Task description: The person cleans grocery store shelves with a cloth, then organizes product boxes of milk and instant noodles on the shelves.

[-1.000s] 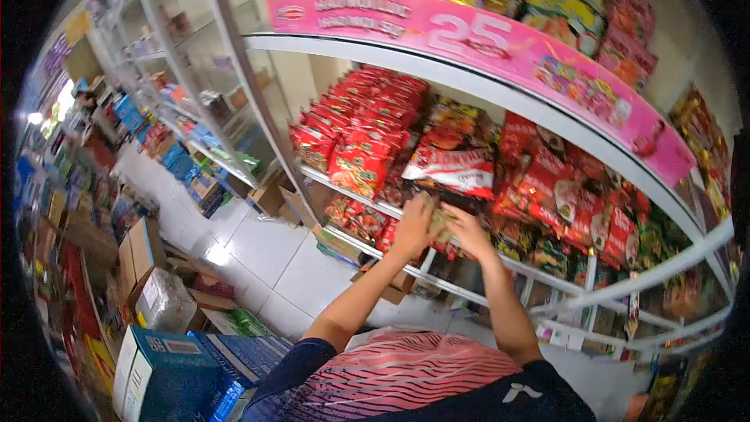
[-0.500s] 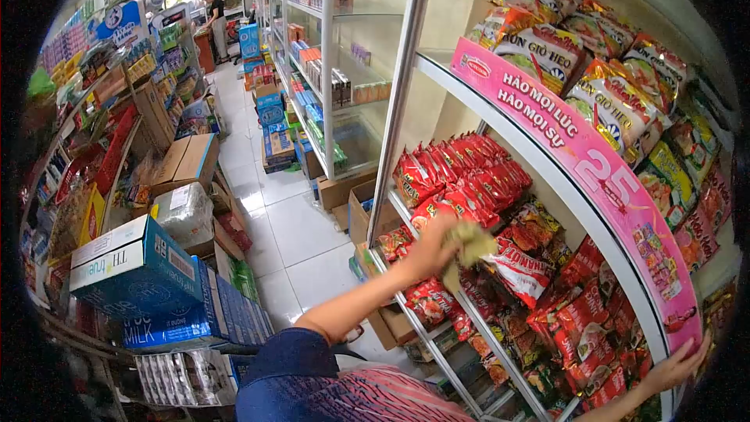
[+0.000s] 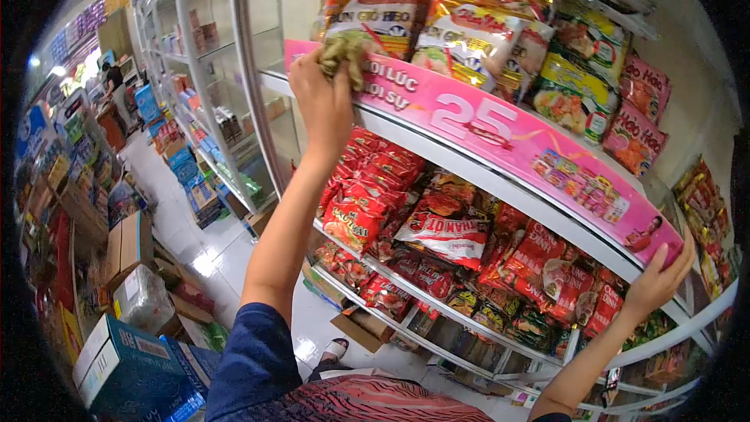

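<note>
My left hand [image 3: 324, 105] is raised to the upper shelf, its fingers wrapped round a crumpled olive-green cloth [image 3: 344, 59]. The cloth lies against the left part of a pink banner [image 3: 484, 121] along the shelf's front edge. At the banner's right end, my right hand [image 3: 658, 273] grips the banner's edge. White and gold noodle packets [image 3: 469, 39] sit on the shelf just behind the banner. Below it, red noodle packets [image 3: 359, 215] fill the lower shelf.
A glass shelf unit [image 3: 191, 55] stands at the left beside the tiled aisle [image 3: 223, 254]. Blue cartons [image 3: 129, 359] and brown boxes [image 3: 125, 246] are stacked at the lower left. Another person [image 3: 116, 86] stands far down the aisle.
My left hand has moved up with the cloth from in front of the lower red packets to the pink banner. The view has shifted right; my right hand stays at the banner's right end.
</note>
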`<state>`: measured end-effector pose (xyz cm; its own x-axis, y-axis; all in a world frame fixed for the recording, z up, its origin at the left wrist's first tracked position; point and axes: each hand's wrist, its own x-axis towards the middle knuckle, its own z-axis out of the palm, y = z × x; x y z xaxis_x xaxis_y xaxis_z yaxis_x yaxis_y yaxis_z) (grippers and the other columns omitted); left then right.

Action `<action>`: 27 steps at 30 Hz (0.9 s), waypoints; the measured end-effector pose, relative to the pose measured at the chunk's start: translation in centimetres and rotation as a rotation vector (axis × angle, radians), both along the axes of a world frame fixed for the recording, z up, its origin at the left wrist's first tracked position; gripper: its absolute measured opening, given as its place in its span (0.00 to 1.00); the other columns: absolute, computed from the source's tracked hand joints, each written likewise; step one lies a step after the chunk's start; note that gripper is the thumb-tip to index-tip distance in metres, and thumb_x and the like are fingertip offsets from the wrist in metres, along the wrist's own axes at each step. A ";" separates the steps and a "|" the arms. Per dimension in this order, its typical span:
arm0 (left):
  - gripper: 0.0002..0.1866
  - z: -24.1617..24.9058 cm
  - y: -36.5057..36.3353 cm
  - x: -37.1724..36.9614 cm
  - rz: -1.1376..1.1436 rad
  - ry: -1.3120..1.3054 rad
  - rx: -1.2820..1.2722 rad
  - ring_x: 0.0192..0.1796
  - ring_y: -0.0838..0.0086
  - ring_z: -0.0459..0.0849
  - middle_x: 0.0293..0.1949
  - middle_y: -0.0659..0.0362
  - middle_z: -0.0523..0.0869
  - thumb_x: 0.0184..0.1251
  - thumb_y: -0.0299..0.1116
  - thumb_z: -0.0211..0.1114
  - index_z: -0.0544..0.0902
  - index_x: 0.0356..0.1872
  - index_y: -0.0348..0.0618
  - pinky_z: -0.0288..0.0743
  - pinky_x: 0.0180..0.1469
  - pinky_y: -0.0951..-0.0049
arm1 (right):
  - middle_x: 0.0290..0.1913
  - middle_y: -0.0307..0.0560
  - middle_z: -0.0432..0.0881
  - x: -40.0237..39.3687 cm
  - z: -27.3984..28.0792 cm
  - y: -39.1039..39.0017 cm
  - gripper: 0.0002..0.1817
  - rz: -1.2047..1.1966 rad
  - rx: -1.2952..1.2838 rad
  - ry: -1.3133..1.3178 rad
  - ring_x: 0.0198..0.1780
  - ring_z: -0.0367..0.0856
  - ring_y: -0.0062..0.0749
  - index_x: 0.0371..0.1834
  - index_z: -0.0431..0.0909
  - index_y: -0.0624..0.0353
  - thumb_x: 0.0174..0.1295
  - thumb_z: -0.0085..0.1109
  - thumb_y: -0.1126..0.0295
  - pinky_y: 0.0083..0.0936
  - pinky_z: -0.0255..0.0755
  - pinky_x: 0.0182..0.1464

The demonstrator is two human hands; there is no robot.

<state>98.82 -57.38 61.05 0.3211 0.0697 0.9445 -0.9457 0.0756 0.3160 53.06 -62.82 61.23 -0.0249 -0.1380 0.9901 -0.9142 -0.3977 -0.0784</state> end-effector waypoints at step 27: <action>0.20 9.5 -2.7 -16.6 -0.837 -0.602 0.744 0.41 0.64 0.77 0.37 0.51 0.80 0.62 0.44 0.53 0.75 0.40 0.34 0.67 0.47 0.71 | 0.28 0.60 0.78 -9.4 12.3 11.8 0.31 1.472 -0.117 0.322 0.24 0.77 0.33 0.34 0.75 0.69 0.65 0.32 0.49 0.22 0.72 0.21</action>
<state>82.25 -60.10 70.57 -0.4811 -0.5535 0.6798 -0.7033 0.7067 0.0776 43.69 -51.01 73.52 0.2752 0.2323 0.9329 0.3224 -0.9365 0.1381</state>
